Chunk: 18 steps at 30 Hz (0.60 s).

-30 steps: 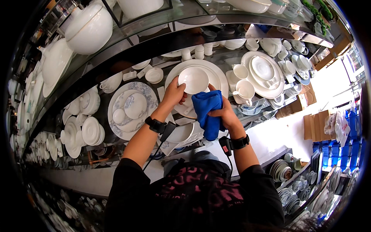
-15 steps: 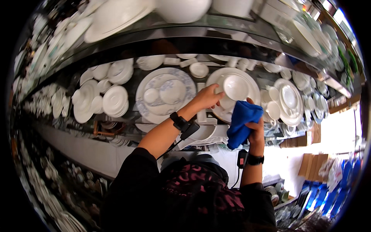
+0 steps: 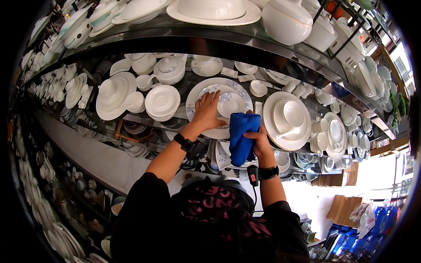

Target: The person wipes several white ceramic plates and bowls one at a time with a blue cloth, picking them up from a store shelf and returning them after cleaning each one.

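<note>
My left hand (image 3: 206, 113) reaches over a large white plate (image 3: 193, 98) with a blue floral rim, fingers spread above the smaller dishes stacked on it. A small floral bowl (image 3: 231, 105) shows just right of those fingers; whatever lies under the palm is hidden. Bunched in my right hand (image 3: 259, 141) is a blue cloth (image 3: 242, 136), held above the front edge of the same plate. To the right stands a plain white setting: a large plate (image 3: 271, 133), a bowl (image 3: 293, 113) and a soup spoon (image 3: 288, 133).
An upper shelf with a lidded tureen (image 3: 287, 22) overhangs the far side. Left of the floral setting sit stacked saucers (image 3: 162, 101) and a teapot (image 3: 169, 70). White cups (image 3: 320, 141) crowd the right. Cardboard (image 3: 344, 210) stands on the floor at lower right.
My left hand has left the plain white setting and moved left onto the floral one. My right hand has brought the blue cloth left too. The whole view has shifted.
</note>
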Motion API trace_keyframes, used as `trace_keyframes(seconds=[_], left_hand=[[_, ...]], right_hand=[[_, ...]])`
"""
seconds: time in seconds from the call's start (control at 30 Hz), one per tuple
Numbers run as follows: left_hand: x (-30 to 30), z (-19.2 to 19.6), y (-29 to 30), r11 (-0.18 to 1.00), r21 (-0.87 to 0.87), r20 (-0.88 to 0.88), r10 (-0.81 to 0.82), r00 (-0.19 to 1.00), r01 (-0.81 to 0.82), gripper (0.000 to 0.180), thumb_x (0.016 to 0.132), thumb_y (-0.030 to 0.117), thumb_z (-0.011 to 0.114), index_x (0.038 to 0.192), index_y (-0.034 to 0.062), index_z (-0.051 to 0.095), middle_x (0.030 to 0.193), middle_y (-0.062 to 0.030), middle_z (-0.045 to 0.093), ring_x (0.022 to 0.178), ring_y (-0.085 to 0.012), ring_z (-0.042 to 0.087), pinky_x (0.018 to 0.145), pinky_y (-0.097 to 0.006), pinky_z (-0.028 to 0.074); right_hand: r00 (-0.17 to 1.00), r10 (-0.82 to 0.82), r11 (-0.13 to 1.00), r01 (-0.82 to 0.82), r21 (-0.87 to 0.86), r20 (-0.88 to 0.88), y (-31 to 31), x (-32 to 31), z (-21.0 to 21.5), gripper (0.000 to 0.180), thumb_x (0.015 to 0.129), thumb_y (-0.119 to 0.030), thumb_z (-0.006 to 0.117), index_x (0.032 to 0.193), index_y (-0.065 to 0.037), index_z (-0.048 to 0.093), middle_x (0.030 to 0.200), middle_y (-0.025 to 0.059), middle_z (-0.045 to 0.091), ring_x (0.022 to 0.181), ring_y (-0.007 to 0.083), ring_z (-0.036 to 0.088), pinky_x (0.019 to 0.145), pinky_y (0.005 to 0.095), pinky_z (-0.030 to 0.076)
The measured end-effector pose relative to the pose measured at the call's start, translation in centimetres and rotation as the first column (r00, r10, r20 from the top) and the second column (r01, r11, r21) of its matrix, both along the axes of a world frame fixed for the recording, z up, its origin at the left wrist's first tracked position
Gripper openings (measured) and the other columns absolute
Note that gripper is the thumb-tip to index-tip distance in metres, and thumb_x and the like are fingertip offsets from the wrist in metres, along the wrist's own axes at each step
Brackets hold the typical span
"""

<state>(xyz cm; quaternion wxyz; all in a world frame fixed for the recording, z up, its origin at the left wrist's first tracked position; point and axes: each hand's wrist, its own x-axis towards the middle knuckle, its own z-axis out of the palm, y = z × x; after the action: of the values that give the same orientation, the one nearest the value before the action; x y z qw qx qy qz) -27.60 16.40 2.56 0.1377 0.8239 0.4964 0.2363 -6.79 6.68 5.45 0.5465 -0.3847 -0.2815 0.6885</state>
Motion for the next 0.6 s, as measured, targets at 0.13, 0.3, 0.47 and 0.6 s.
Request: trace_keyframes(seconds=[0.13, 0.3, 0.47, 0.6], left_hand=[[0.7, 0.5, 0.7, 1.0, -0.014, -0.112, -0.007, 0.994, 0.006, 0.118, 0.051, 0.04, 0.086, 0.145, 0.0054, 0.024, 0.134, -0.0178, 0.045, 0.133, -0.0362, 0.031, 0.102, -0.055, 0.022], [0.8, -0.1, 1.0, 0.999, -0.038, -0.132, -0.04, 0.99, 0.035, 0.115, 0.054, 0.044, 0.083, 0.146, 0.0066, 0.025, 0.131, -0.0155, 0.049, 0.133, -0.034, 0.034, 0.101, -0.058, 0.019], [1.2, 0.1, 1.1, 0.998, -0.063, -0.097, -0.033, 0.995, 0.027, 0.107, 0.058, 0.039, 0.081, 0.144, 0.0048, 0.028, 0.131, -0.0159, 0.049, 0.135, -0.0335, 0.033, 0.103, -0.061, 0.017], [1.4, -0.2, 1.2, 1.0, -0.007, -0.087, -0.025, 0.996, 0.024, 0.101, 0.059, 0.037, 0.081, 0.14, 0.0021, 0.034, 0.129, -0.0168, 0.051, 0.133, -0.0324, 0.035, 0.103, -0.059, 0.018]], right_hand=[[1.0, -0.005, 0.999, 0.006, -0.034, 0.021, 0.9, -0.8, -0.4, 0.083, 0.066, 0.011, 0.059, 0.143, -0.001, 0.03, 0.113, 0.0166, 0.059, 0.099, 0.031, 0.062, 0.089, 0.0421, 0.052], [0.998, -0.017, 0.998, 0.019, -0.055, 0.053, 1.0, -1.2, -1.0, 0.076, 0.067, 0.01, 0.056, 0.139, -0.001, 0.036, 0.116, 0.0173, 0.059, 0.101, 0.0312, 0.062, 0.092, 0.0419, 0.05], [0.999, -0.009, 0.998, 0.011, -0.054, 0.039, 0.9, -1.2, -0.9, 0.074, 0.067, 0.01, 0.056, 0.138, -0.001, 0.037, 0.115, 0.0179, 0.06, 0.1, 0.0315, 0.062, 0.09, 0.0428, 0.052], [0.999, 0.002, 0.999, -0.001, -0.041, 0.034, 1.3, -1.0, -1.6, 0.078, 0.069, 0.012, 0.058, 0.141, -0.001, 0.032, 0.111, 0.0166, 0.061, 0.097, 0.0312, 0.063, 0.087, 0.0429, 0.053]])
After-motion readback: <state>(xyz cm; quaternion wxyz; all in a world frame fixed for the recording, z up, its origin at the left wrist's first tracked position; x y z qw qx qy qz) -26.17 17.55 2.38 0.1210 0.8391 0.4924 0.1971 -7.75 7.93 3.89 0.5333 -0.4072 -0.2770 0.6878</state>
